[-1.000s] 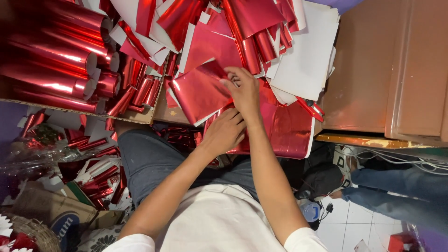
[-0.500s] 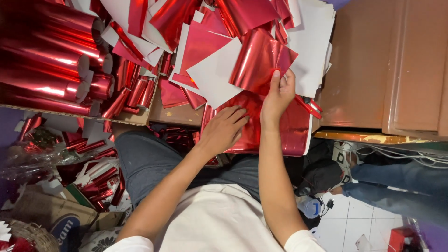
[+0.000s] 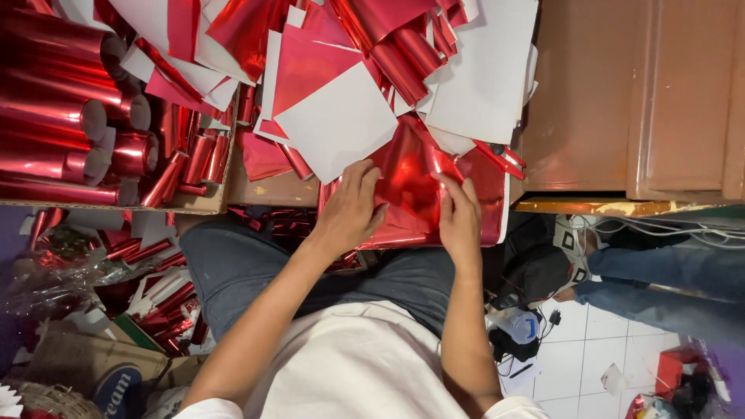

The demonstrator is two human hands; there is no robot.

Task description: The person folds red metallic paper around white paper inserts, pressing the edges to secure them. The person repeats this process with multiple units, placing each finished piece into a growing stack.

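Note:
A crumpled shiny red foil sheet point(image 3: 411, 182) lies at the near edge of the work surface, over my lap. My left hand point(image 3: 349, 209) grips its left side with curled fingers. On the right part of the sheet, my right hand point(image 3: 459, 221) pinches a fold with its fingertips. Just beyond the hands a square sheet lies white side up point(image 3: 337, 120) on a heap of red foil and white-backed cut sheets point(image 3: 310, 62).
Rolled red foil tubes point(image 3: 54, 116) fill a cardboard box point(image 3: 198, 203) at the left. More rolls point(image 3: 159, 299) lie on the floor by my left leg. A brown wooden cabinet point(image 3: 621, 101) stands at the right. Another person's jeans-clad leg point(image 3: 660, 279) and a black bag point(image 3: 535, 275) sit on the tiled floor.
My right hand lifted a red sheet onto the heap, where it now lies white side up, then came back down to the foil sheet. My left hand shifted slightly on that sheet.

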